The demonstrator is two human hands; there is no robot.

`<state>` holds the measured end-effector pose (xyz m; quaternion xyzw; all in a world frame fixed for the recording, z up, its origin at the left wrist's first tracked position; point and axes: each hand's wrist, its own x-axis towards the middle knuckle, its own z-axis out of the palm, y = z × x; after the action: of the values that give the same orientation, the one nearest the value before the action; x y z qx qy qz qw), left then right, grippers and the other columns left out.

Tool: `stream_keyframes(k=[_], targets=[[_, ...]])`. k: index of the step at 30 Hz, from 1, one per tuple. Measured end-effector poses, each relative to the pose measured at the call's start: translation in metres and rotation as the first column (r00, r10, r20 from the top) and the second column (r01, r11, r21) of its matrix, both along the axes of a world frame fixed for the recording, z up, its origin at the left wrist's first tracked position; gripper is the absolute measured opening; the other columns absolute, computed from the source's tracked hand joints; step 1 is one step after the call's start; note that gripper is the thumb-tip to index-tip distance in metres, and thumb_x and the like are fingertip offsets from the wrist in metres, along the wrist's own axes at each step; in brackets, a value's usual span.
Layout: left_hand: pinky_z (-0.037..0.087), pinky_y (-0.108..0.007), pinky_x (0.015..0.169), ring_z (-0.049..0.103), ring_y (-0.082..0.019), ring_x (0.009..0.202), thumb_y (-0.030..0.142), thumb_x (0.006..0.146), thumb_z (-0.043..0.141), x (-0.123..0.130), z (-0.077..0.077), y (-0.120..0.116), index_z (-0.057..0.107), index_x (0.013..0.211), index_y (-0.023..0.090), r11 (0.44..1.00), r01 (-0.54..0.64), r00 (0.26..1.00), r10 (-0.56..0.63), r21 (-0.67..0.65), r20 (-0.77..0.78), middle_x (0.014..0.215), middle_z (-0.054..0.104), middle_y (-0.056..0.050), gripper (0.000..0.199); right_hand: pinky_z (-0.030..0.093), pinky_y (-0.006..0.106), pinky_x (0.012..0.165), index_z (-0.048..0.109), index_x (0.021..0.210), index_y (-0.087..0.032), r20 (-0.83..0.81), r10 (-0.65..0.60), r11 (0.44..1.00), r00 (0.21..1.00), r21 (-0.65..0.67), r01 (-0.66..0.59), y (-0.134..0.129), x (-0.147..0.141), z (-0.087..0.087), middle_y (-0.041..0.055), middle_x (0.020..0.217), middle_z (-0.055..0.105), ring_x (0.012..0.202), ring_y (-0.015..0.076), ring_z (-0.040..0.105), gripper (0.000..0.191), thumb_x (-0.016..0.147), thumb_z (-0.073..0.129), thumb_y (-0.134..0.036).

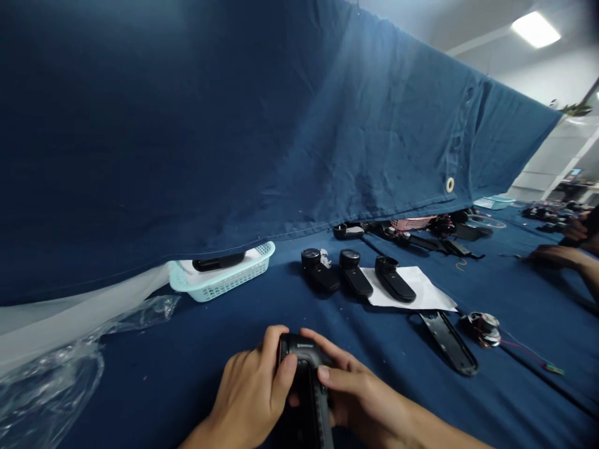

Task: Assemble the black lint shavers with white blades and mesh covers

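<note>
A black handheld device (306,380), rounded head foremost, its long body tilted.

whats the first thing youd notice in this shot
A large dark blue cloth hangs across the upper left and fills most of the view. At bottom centre, the left hand and right hand grip a black handheld device, while three similar black devices lie in a row on the blue table beyond.

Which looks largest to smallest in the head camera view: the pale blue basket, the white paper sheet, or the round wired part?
1. Tied for largest, too alike to rank: pale blue plastic basket and white paper sheet.
2. Smallest: round wired part.
</note>
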<state>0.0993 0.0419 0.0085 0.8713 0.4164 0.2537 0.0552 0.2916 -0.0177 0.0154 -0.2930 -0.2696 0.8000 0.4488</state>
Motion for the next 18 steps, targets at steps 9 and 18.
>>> stream_keyframes(k=[9,18], targets=[[0.049,-0.031,0.050,0.071,-0.022,0.057,0.039,0.099,0.025,-0.002,0.008,-0.001,0.038,0.123,0.026,0.997,0.075,0.982,-0.073,-0.004,0.176,0.068,0.070,0.004,0.030,0.047,0.038,0.083,0.032,0.147,-0.035,-0.031,0.078,0.996,0.996,0.055,-0.076,-0.004,0.000,0.002,0.0055,0.124,0.062,0.107,0.0264,0.065,0.093,0.065,0.070,-0.011],[0.057,-0.039,0.065,0.072,-0.024,0.075,0.045,0.098,0.025,-0.008,0.000,-0.003,0.044,0.122,0.021,0.969,0.139,0.955,-0.186,0.204,0.232,0.091,0.072,-0.008,0.039,0.042,0.037,0.093,0.041,0.143,-0.034,0.047,0.058,0.990,0.997,0.125,-0.064,-0.011,0.000,0.005,0.0023,0.122,0.065,0.104,0.0223,0.064,0.096,0.054,0.063,-0.005]])
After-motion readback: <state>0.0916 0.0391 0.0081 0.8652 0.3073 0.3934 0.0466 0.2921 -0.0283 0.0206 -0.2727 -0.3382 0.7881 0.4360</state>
